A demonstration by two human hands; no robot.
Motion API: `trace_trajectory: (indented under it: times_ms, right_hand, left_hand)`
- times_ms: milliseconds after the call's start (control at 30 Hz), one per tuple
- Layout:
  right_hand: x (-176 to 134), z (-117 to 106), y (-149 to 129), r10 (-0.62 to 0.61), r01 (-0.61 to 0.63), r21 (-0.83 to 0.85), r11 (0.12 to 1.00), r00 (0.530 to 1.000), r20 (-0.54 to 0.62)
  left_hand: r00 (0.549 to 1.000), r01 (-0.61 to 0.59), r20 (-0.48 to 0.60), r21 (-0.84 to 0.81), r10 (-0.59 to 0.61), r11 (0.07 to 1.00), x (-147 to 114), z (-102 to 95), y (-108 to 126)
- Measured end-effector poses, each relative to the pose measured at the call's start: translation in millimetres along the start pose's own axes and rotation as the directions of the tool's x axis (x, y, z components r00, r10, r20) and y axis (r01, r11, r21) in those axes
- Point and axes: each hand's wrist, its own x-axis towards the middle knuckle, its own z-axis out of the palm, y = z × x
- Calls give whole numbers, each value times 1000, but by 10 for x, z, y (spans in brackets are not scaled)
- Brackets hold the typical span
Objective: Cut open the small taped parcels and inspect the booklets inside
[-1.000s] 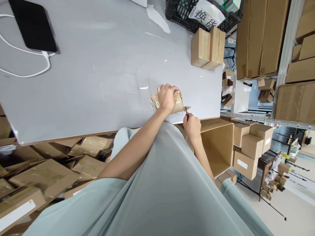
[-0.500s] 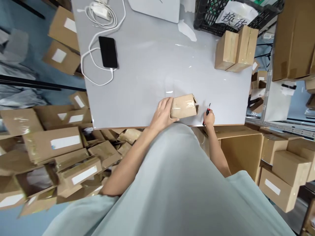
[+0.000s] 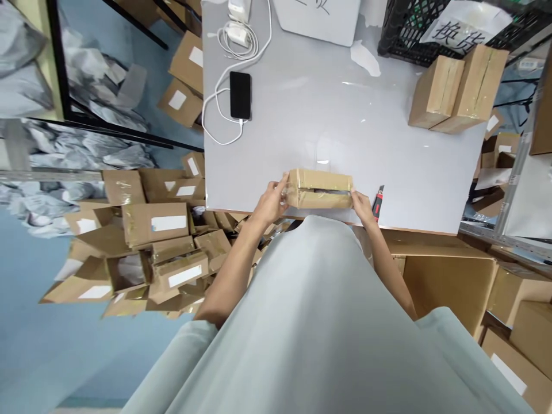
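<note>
A small cardboard box [image 3: 323, 200] is held between my two hands at the front edge of the table. Clear tape shines on it, and a dark slit runs along the seam facing me. My left hand [image 3: 272, 202] grips its left end, fingers bent round the corner. At the other end, my right hand [image 3: 362, 206] pinches the right side with thumb and fingers. Just right of that hand, a red and black utility knife [image 3: 378, 204] lies on the table, its blade end pointing away from me.
On the grey table [image 3: 302, 126] lie a black phone [image 3: 240, 95] with a white cable and a charger [image 3: 237, 33]. Two taped boxes [image 3: 457, 89] stand at the right, near a black crate [image 3: 414, 34]. Piled cartons [image 3: 168, 224] fill the floor at left.
My right hand has put the utility knife down on the table and taken hold of the box's right end. The box has turned so its slit seam faces me. The view has shifted left.
</note>
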Motion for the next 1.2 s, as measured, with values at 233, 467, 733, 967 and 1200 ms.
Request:
trace_trajectory:
  times_ms: [233, 467, 733, 967, 1200]
  right_hand:
    - [-160, -255, -269, -21, 20, -14, 1000, 998, -61]
    - [-55, -453, -461, -17, -10, -183, 983, 990, -143]
    - [82, -537, -883, -137, 126, -584, 802, 990, 26]
    - [227, -599, -977, -156, 232, -677, 699, 973, 172]
    - [411, -654, -960, -247, 262, -491, 831, 964, 96]
  left_hand:
    - [1000, -31, -2, -95, 30, 995, 369, 288, 325]
    - [991, -105, -116, -396, 63, 912, 102, 226, 430]
    - [986, -97, -160, -354, 42, 930, -37, 189, 510]
    - [980, -172, -132, -213, 146, 962, -64, 231, 445]
    - [971, -195, -144, -19, 191, 981, -51, 311, 493]
